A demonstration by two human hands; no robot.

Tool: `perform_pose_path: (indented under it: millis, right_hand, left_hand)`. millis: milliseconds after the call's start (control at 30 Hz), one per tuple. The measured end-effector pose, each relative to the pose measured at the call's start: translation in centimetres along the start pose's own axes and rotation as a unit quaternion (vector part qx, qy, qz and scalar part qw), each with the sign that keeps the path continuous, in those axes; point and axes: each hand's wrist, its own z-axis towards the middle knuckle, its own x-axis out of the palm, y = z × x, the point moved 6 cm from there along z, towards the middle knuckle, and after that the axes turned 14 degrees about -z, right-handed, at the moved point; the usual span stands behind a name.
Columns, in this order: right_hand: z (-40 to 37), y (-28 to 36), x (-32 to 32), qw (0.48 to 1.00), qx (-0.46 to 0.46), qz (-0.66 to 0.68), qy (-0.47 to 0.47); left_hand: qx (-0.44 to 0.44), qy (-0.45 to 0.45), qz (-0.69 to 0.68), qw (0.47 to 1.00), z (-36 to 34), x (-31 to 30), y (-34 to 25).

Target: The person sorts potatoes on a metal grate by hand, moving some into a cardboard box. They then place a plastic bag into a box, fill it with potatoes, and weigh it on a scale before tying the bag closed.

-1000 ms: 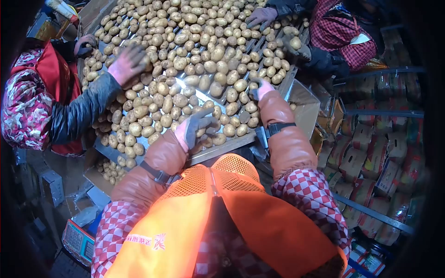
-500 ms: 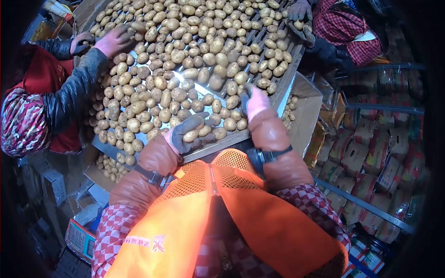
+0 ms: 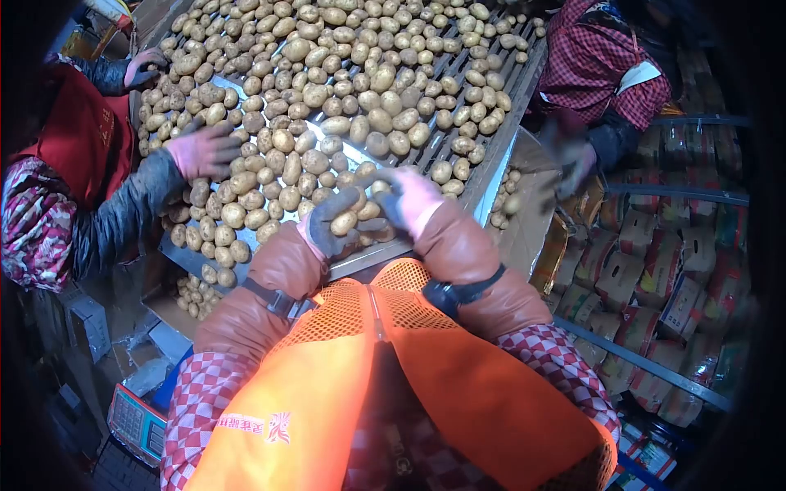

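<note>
Many potatoes point(image 3: 315, 96) lie spread over a slatted sorting table point(image 3: 512, 86). My left hand point(image 3: 332, 222), in a grey and pink glove, is at the table's near edge with its fingers curled round a potato point(image 3: 344, 222); another potato touches its fingertips. Close to its right, my right hand point(image 3: 404, 197), gloved the same way, is bent inward over the potatoes in front of it. Its fingers are blurred, and what they hold, if anything, cannot be made out.
A co-worker's gloved hands point(image 3: 204, 150) are over the potatoes at the left. Another co-worker's blurred hand point(image 3: 575, 161) is above a cardboard box point(image 3: 536, 180) at the right. Stacked cartons point(image 3: 626, 274) stand behind a metal rail point(image 3: 643, 362); a scale point(image 3: 137, 421) is at lower left.
My right hand has moved left, close to my left hand, and potatoes near them have shifted. The left co-worker's near hand came down nearer; the right co-worker's hand moved from the table to the box.
</note>
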Motion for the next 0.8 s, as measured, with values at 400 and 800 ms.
perform_pose_path:
  millis: [400,800]
  right_hand:
    - [-2.7,8.3,6.1,0.865,-0.054,0.478,0.147]
    - [-2.9,0.7,7.4,0.968,-0.111,0.197,-0.111]
  left_hand:
    - [0.172,-0.071,0.058,0.981,-14.4,-2.3,-1.7]
    - [0.365,-0.642,0.155,0.656,-40.8,-26.8,-5.8]
